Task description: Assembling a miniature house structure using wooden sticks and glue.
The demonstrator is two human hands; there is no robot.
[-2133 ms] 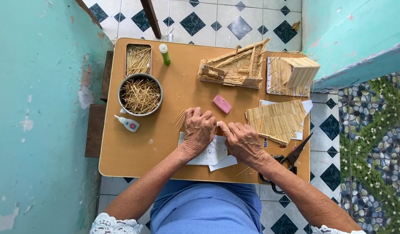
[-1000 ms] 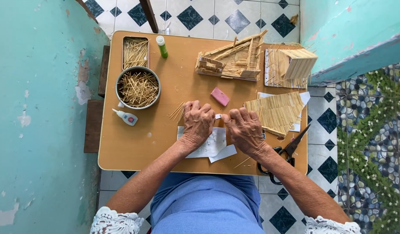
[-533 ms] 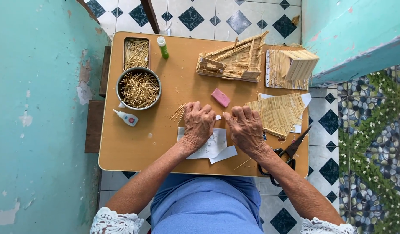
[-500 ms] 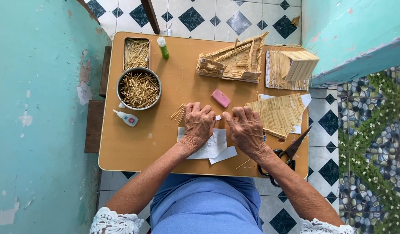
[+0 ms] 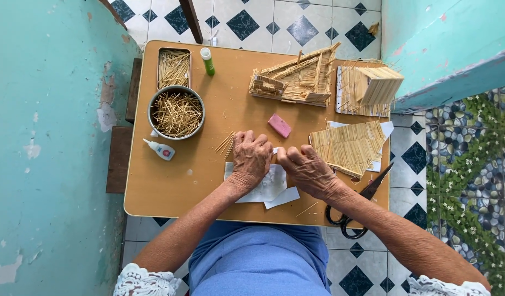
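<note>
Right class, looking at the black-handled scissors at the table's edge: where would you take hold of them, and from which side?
Take the scissors by the two black handle loops, which hang over the near edge of the table, beside the person's right forearm. Come from the near right side. The blades point up and away toward the flat stick panel, so probably avoid that end.

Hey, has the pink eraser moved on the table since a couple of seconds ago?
No. The pink eraser lies in the same spot, between the stick house model and the left hand; only the camera shifted slightly.
</note>
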